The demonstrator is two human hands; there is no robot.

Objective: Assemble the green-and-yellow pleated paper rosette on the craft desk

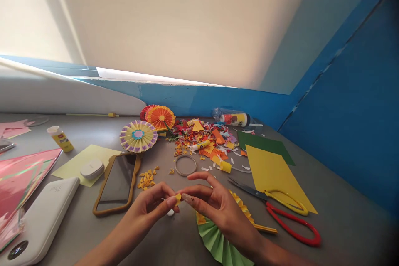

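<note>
**Which item first?**
One yellow paper scrap (178, 199), small, tilted, held in the air between both hands. Long axis too small to tell.

**Left grip (152, 208)?**
Nearly closed, thumb and fingertips pinching the scrap from its left side. Slightly nearer to the scrap than the other hand.

**Right grip (218, 212)?**
Open, thumb raised clear, forefinger tip against the scrap's right edge. No firm hold evident.

**Directly below the hands?**
One small white object (170, 213), partly hidden under the left grip. Beneath the right grip, a pleated green paper fan (218, 243), with a pleated yellow paper strip (240, 208) just beside it.

**Farther right?**
Red-handled scissors (293, 226) on the tabletop (343, 220), blades angled toward the hands, next to a yellow card sheet (274, 170).

**Farther left?**
A brown-cased phone (117, 183), a cluster of yellow paper triangles (146, 179), a white power bank (40, 220).

**Straight ahead?**
A yellow-and-purple paper rosette (138, 136), a heap of coloured paper scraps (202, 137), a thin ring (175, 165).
</note>
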